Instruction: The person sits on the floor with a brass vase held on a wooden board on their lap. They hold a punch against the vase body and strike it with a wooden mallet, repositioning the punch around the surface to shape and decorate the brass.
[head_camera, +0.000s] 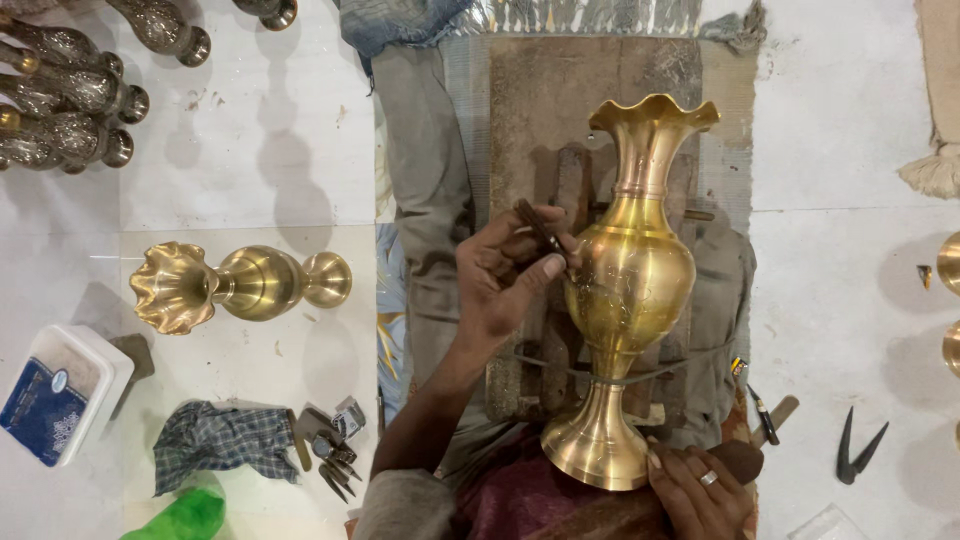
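Fingers (520, 262) of the left hand (500, 275) pinch a dark graver (540, 228), its tip on the brass vase (628, 290) just right of them. Below, the right hand (700, 490) clamps the vase's foot. A slip could scratch the polished belly.

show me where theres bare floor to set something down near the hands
Free: white floor between the lying brass vase and the dark vases up left; also the floor right of the mat, above the black shears. Crowded: around the checked cloth and small tools.
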